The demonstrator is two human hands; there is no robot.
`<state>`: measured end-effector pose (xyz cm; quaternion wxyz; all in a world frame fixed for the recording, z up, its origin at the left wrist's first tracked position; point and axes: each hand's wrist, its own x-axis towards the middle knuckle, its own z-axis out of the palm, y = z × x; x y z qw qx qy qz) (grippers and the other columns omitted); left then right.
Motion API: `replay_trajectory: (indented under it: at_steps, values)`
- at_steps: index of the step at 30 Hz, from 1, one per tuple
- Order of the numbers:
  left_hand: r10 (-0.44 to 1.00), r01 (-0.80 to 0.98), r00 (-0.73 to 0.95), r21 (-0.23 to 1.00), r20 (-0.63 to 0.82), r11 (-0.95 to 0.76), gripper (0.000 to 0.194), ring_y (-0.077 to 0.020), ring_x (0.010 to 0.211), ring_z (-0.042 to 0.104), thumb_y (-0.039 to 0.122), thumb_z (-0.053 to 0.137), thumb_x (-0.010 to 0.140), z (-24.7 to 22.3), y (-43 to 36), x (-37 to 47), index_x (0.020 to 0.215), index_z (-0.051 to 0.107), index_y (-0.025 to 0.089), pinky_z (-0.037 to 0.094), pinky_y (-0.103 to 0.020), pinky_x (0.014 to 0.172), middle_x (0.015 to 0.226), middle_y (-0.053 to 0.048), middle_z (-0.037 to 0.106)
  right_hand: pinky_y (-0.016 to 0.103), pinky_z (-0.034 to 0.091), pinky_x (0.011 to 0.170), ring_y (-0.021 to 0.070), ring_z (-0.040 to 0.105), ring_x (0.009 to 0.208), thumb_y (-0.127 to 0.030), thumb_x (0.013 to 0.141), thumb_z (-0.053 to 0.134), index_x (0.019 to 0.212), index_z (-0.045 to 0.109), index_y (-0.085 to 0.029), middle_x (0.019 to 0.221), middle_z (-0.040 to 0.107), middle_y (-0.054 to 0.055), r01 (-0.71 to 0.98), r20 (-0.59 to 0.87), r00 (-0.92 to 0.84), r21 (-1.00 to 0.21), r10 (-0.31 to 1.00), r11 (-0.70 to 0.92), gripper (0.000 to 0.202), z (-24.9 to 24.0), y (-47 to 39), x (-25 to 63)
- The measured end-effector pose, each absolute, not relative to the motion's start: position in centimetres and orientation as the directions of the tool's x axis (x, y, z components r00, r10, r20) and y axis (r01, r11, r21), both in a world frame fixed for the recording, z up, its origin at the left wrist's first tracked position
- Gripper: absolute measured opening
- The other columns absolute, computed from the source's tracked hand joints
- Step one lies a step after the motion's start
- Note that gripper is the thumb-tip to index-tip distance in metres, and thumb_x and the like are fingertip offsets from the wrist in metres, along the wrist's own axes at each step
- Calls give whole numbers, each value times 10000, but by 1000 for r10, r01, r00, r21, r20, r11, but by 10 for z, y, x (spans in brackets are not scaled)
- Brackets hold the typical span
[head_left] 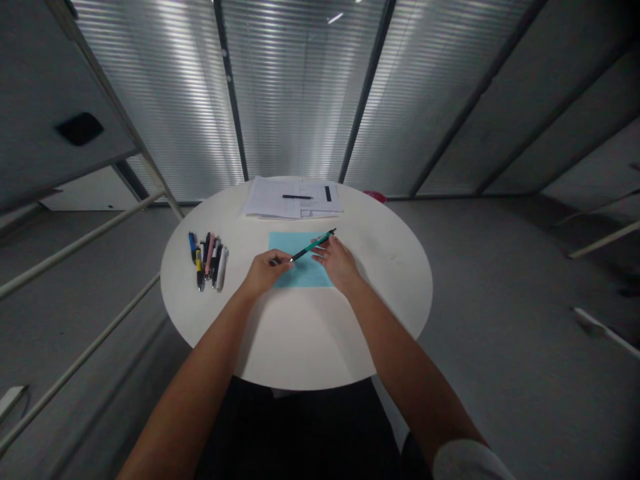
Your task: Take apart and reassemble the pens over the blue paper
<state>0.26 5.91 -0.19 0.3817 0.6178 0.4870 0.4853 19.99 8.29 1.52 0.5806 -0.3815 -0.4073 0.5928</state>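
Note:
A green and black pen (314,245) slants up to the right between my two hands, above a light blue sheet of paper (305,277). My left hand (265,273) pinches the pen's lower end between thumb and fingers. Near the upper, clip end, my right hand (341,263) has the pen between its thumb and its loosely curled fingers; the exact contact there is too small to make out. The sheet lies flat on the round white table (305,347), partly covered by both hands.
Left on the table lies a group of several pens and markers (209,260). Toward the far edge are white papers (273,199) with a dark pen (297,197) on top. A metal-framed board (80,127) stands at the left, and a glass partition with blinds (300,93) behind.

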Motion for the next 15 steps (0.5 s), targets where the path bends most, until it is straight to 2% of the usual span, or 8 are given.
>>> replay_trajectory:
  at_steps: [3,6,8,12,15]
  values:
    - [942,353,143,874,304,-335,104,-185,789,588,291,715,717,0,57,1,766,740,203,429,-292,745,802,-59,707,359,541,751,212,690,887,-600,777,586,875,506,-242,864,701,42,-451,16,-6,-892,1000,12,380,16,84,199]
    - [928,465,139,805,345,-369,126,-204,828,590,278,640,766,-1,58,-3,807,736,208,431,-320,811,839,-67,706,375,546,738,201,668,782,-513,767,576,860,504,-248,751,649,15,-493,-32,37,-870,999,-10,290,17,87,206]
    - [922,570,116,736,369,-366,182,-213,835,583,260,596,784,-4,60,-8,883,737,205,423,-341,838,879,-76,704,360,539,689,180,621,682,-499,761,538,839,500,-252,704,607,3,-460,-41,45,-888,998,-16,262,20,89,214]
    - [936,764,130,569,327,-305,226,-257,875,572,254,586,784,-10,64,-13,931,753,218,397,-399,875,936,-99,695,332,483,573,168,512,575,-630,781,375,735,451,-251,620,502,5,-349,14,-5,-937,1000,11,389,28,86,228]
    - [945,812,142,511,294,-281,227,-291,935,572,244,592,778,-13,65,-14,923,767,242,392,-420,888,972,-110,682,323,424,524,157,414,510,-741,766,290,621,346,-252,541,372,-12,-324,20,-37,-946,999,7,513,34,81,234]
